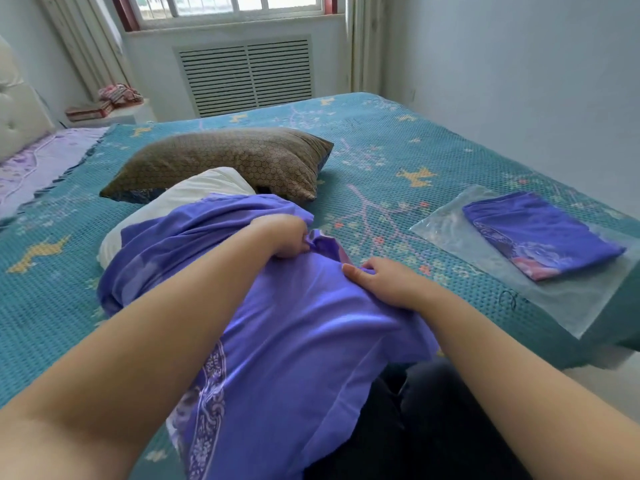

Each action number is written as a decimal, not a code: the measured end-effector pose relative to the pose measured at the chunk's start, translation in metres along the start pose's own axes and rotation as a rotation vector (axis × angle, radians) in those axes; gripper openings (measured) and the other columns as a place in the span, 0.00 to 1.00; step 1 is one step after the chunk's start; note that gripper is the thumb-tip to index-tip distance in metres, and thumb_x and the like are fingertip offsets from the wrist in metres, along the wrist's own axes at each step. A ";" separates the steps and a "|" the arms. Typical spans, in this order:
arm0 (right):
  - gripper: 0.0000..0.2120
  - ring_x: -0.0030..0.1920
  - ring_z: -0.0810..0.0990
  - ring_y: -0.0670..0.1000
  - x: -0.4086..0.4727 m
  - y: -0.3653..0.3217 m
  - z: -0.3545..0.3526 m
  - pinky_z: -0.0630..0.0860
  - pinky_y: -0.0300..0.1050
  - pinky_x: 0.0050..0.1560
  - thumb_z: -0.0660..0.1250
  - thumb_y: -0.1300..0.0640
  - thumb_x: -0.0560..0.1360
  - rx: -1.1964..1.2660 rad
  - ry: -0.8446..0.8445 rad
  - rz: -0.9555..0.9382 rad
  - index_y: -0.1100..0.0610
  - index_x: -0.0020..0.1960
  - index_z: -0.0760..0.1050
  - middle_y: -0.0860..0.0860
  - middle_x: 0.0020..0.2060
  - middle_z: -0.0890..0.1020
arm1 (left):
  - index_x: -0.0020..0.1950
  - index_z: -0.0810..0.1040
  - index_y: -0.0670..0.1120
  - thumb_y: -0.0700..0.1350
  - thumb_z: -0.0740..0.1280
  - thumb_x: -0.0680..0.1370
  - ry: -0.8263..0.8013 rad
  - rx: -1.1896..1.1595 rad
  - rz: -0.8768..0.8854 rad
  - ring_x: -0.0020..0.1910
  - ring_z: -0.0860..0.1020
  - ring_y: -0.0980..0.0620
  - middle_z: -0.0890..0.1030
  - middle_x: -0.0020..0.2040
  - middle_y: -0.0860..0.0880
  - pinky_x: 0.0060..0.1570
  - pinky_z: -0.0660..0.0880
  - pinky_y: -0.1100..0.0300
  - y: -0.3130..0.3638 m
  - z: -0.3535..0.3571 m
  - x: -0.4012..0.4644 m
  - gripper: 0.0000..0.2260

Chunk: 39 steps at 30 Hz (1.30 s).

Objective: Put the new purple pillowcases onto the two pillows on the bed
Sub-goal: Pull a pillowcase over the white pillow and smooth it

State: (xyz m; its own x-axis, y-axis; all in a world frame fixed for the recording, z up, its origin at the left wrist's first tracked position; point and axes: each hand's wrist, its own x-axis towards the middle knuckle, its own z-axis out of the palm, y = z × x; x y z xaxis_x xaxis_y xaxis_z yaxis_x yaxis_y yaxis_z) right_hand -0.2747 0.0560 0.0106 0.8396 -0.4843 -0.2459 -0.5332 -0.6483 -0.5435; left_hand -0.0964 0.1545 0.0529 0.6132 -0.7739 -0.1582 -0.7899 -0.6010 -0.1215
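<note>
Halfway through pillow one: purple pillowcase (pixel 277 323) at centre, white pillow (pixel 194 199) poking out at 11 o'clock. Left hand (pixel 284 237) and right hand (pixel 384 282) both pinched its cloth. Left untouched: brown pillow (pixel 225 161) at 12 o'clock, folded pillowcase (pixel 540 233) at 3 o'clock.

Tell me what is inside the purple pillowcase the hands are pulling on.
A white pillow sticks out of the satin purple pillowcase at its far end; the rest is covered by fabric, gripped by the left hand and right hand.

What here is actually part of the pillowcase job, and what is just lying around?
Part of the job: white pillow, purple pillowcase gripped by left hand and right hand, brown pillow, folded purple pillowcase.

Lying about: plastic bag, books.
</note>
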 end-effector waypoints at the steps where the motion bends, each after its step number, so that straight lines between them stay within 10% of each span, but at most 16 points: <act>1: 0.27 0.52 0.78 0.56 0.001 -0.003 0.002 0.73 0.50 0.55 0.56 0.34 0.75 0.009 0.030 0.000 0.57 0.54 0.74 0.56 0.53 0.80 | 0.58 0.76 0.44 0.46 0.59 0.80 0.126 0.005 -0.056 0.57 0.76 0.41 0.78 0.58 0.44 0.50 0.71 0.53 -0.003 0.000 0.001 0.11; 7: 0.36 0.64 0.70 0.59 -0.026 -0.017 -0.009 0.69 0.53 0.61 0.59 0.32 0.72 -0.161 0.519 0.000 0.59 0.67 0.63 0.57 0.64 0.69 | 0.65 0.69 0.46 0.42 0.52 0.81 0.401 -0.073 -0.243 0.58 0.77 0.38 0.77 0.62 0.40 0.49 0.72 0.49 -0.048 0.027 0.013 0.15; 10: 0.36 0.47 0.82 0.57 -0.042 -0.013 -0.016 0.76 0.48 0.47 0.49 0.28 0.72 -0.144 0.202 0.150 0.60 0.46 0.74 0.57 0.45 0.82 | 0.63 0.70 0.47 0.45 0.54 0.80 0.355 -0.164 -0.286 0.59 0.75 0.39 0.76 0.61 0.39 0.50 0.71 0.51 -0.052 0.031 0.018 0.13; 13: 0.35 0.31 0.82 0.52 -0.054 -0.015 -0.003 0.78 0.41 0.34 0.51 0.30 0.74 0.269 -0.248 0.155 0.61 0.42 0.77 0.56 0.35 0.84 | 0.60 0.74 0.45 0.48 0.56 0.80 0.342 -0.335 -0.341 0.59 0.75 0.39 0.77 0.60 0.39 0.53 0.71 0.51 -0.055 0.033 0.023 0.13; 18: 0.22 0.45 0.80 0.54 -0.037 -0.037 0.034 0.81 0.49 0.43 0.68 0.43 0.74 0.976 0.050 0.177 0.60 0.57 0.73 0.55 0.53 0.81 | 0.55 0.77 0.45 0.52 0.62 0.78 0.305 -0.558 -0.408 0.54 0.76 0.42 0.80 0.55 0.42 0.49 0.69 0.54 -0.059 0.032 0.022 0.13; 23: 0.14 0.50 0.77 0.52 -0.013 -0.070 0.056 0.74 0.45 0.53 0.63 0.56 0.78 1.484 0.203 0.294 0.62 0.61 0.72 0.52 0.51 0.78 | 0.54 0.77 0.46 0.52 0.61 0.78 0.339 -0.429 -0.375 0.56 0.77 0.41 0.80 0.56 0.41 0.48 0.71 0.54 -0.042 0.027 0.013 0.12; 27: 0.13 0.47 0.80 0.56 -0.006 -0.075 0.060 0.78 0.50 0.51 0.67 0.54 0.75 1.462 0.375 0.440 0.61 0.55 0.75 0.56 0.48 0.82 | 0.60 0.77 0.44 0.55 0.54 0.81 0.217 -0.394 -0.294 0.62 0.74 0.41 0.77 0.63 0.41 0.58 0.69 0.51 -0.041 0.015 0.016 0.20; 39: 0.25 0.50 0.81 0.52 -0.010 0.015 -0.048 0.78 0.45 0.52 0.71 0.39 0.68 0.871 0.600 0.039 0.58 0.54 0.80 0.53 0.48 0.84 | 0.74 0.61 0.42 0.63 0.45 0.80 0.087 -0.233 -0.345 0.70 0.66 0.40 0.67 0.72 0.40 0.66 0.63 0.47 -0.032 -0.029 0.027 0.32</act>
State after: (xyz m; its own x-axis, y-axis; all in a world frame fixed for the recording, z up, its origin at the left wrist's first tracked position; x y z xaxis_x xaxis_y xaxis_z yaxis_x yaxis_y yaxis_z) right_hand -0.2960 0.0225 0.0436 0.5081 -0.8607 0.0315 -0.1007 -0.0958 -0.9903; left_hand -0.0546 0.1469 0.0813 0.8473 -0.5274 -0.0629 -0.5230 -0.8491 0.0735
